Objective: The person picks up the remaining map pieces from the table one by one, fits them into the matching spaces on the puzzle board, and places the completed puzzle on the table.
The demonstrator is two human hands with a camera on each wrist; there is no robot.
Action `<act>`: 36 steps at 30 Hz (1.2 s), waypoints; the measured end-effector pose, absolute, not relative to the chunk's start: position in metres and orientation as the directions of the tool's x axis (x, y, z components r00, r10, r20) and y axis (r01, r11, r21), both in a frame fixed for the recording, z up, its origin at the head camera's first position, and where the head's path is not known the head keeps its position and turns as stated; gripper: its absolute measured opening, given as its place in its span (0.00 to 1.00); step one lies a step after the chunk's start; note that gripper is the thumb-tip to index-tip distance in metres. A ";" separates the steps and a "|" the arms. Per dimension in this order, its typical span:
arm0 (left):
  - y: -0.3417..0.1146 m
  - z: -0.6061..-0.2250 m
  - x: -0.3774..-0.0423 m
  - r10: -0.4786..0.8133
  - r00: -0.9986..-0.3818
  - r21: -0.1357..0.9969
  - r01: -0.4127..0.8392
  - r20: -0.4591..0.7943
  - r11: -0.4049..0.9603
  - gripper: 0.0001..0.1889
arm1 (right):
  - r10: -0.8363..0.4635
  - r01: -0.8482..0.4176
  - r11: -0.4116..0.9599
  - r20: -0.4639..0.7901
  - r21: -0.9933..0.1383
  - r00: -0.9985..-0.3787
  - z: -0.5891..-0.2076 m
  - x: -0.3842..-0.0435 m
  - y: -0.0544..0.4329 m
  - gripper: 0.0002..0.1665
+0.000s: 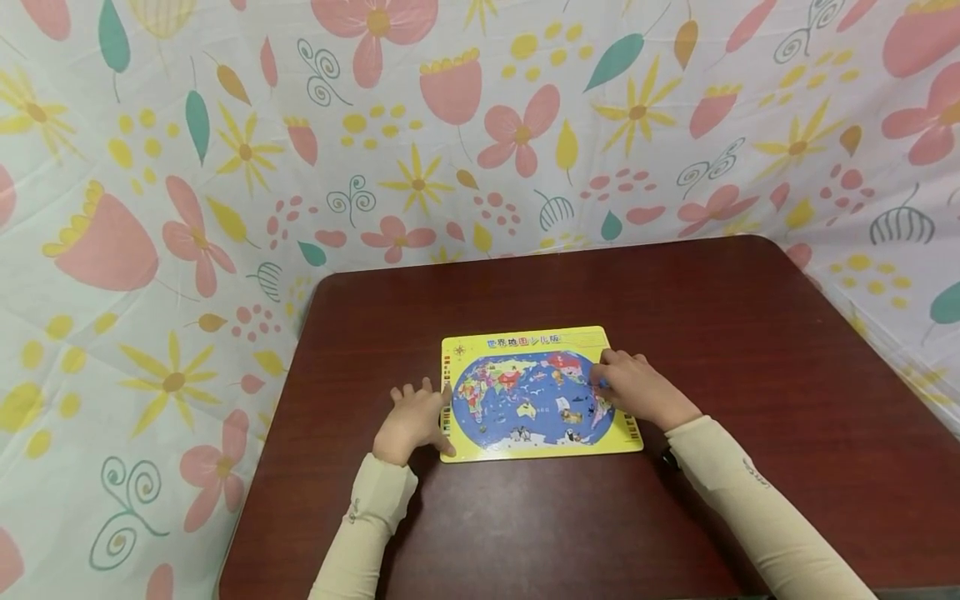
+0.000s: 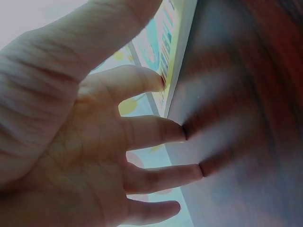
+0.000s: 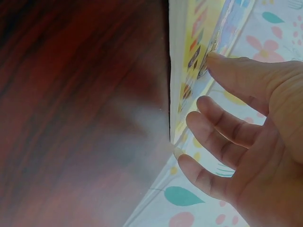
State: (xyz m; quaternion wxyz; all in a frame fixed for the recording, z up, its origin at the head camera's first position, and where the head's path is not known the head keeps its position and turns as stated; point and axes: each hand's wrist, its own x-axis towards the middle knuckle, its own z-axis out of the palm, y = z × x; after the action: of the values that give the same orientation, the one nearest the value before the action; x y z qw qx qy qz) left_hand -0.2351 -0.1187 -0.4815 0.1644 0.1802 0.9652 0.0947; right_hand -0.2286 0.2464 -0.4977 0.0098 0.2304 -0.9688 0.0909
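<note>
A world map board (image 1: 542, 454) with a yellow border lies on the dark wooden table. It carries a blue oval map, small animal pictures and a printed title. At the board's left edge is my left hand (image 1: 414, 421), fingers spread and thumb near the lower left corner. The left wrist view shows its palm (image 2: 90, 146) with nothing in it. My right hand (image 1: 643, 390) reaches over the board's right side, covering part of the map. In the right wrist view, its thumb (image 3: 241, 75) meets the board's printed face, while the other visible fingers (image 3: 215, 127) are loosely bent, nothing between them.
The reddish-brown table (image 1: 540, 533) has rounded far corners and extends around the board on every side. Behind it and to both sides hangs a white cloth (image 1: 420, 208) printed with flowers and leaves, close to the table's far edge.
</note>
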 end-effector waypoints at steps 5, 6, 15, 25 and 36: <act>-0.118 -0.481 -0.235 0.379 -0.880 0.254 0.312 -0.286 0.915 0.55 | -0.438 -0.443 0.880 0.067 -0.172 -0.896 -0.499 -0.228 0.247 0.08; -0.119 -0.481 -0.235 0.381 -0.879 0.254 0.313 -0.288 0.915 0.55 | -0.437 -0.443 0.879 0.071 -0.175 -0.896 -0.498 -0.227 0.247 0.09; -0.118 -0.479 -0.234 0.389 -0.874 0.252 0.323 -0.290 0.912 0.55 | -0.413 -0.430 0.885 0.127 -0.177 -0.902 -0.493 -0.215 0.262 0.11; -0.118 -0.483 -0.233 0.390 -0.872 0.252 0.322 -0.297 0.913 0.55 | -0.372 -0.389 0.904 0.123 -0.180 -0.920 -0.490 -0.193 0.286 0.14; -0.121 -0.484 -0.236 0.399 -0.871 0.231 0.341 -0.288 0.911 0.56 | -0.264 -0.271 0.936 0.063 -0.225 -0.962 -0.485 -0.172 0.322 0.15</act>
State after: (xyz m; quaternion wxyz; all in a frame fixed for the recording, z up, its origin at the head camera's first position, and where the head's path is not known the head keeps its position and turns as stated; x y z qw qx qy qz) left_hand -0.2362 -0.1205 -0.4838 0.1668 0.1921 0.9632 0.0864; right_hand -0.1718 0.3220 -0.4853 0.0158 0.1361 -0.9837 0.1168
